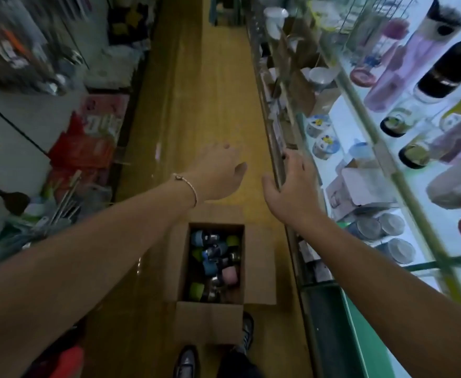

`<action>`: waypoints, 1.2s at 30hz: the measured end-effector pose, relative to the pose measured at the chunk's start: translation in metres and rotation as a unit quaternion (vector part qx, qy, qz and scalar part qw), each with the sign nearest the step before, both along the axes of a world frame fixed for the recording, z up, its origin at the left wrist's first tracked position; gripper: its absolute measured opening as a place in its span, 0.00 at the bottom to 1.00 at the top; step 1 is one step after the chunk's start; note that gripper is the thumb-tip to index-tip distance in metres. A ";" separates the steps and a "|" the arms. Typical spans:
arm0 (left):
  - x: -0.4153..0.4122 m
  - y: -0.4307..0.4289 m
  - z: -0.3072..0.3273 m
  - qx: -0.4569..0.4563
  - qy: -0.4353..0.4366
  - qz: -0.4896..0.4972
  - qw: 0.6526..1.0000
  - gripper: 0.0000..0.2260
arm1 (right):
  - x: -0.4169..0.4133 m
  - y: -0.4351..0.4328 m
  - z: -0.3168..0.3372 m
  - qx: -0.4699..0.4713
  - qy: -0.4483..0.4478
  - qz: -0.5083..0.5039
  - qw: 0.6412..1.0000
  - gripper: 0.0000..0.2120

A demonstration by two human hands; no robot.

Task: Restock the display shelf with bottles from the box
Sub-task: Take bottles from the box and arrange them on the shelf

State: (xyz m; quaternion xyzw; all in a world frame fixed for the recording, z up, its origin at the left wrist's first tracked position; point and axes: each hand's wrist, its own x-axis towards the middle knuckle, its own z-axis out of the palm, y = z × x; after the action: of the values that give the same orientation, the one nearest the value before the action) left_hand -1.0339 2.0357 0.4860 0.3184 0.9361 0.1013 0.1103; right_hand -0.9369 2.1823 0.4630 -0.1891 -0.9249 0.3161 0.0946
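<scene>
Both hands' grips, left (218, 173) and right (286, 184), hang spread and empty above the bottle box (215, 268).

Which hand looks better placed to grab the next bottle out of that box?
Probably the left hand. It hangs free and empty in the aisle above the open cardboard box of bottles, while the right hand rests against the edge of the glass display shelf.

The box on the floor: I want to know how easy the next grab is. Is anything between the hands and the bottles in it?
Nothing visible blocks them. The box has its flaps open, the bottles lie exposed, and the left hand and right hand are both empty above it.
</scene>
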 end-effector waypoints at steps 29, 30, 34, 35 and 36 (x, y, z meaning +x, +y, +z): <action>0.015 -0.079 -0.505 -0.102 -0.269 0.037 0.957 0.20 | 0.023 -0.107 -0.488 -0.149 -0.351 0.048 0.923 0.28; 0.021 -0.082 -0.530 -0.115 -0.275 0.029 0.954 0.20 | 0.028 -0.111 -0.513 -0.157 -0.366 0.049 0.916 0.28; 0.039 -0.095 -0.621 -0.165 -0.301 0.008 0.939 0.18 | 0.040 -0.119 -0.604 -0.196 -0.413 0.020 0.890 0.26; 0.042 -0.099 -0.640 -0.181 -0.309 0.002 0.934 0.18 | 0.041 -0.120 -0.624 -0.208 -0.430 0.003 0.879 0.23; 0.045 -0.102 -0.658 -0.198 -0.315 -0.004 0.928 0.18 | 0.041 -0.119 -0.644 -0.222 -0.447 -0.013 0.867 0.20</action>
State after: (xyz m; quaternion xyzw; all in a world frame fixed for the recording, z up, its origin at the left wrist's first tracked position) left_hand -0.9888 1.9337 -0.1716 0.2457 0.8526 0.0085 0.4612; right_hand -0.8962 2.0628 -0.1808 -0.3378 -0.7712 0.3934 -0.3692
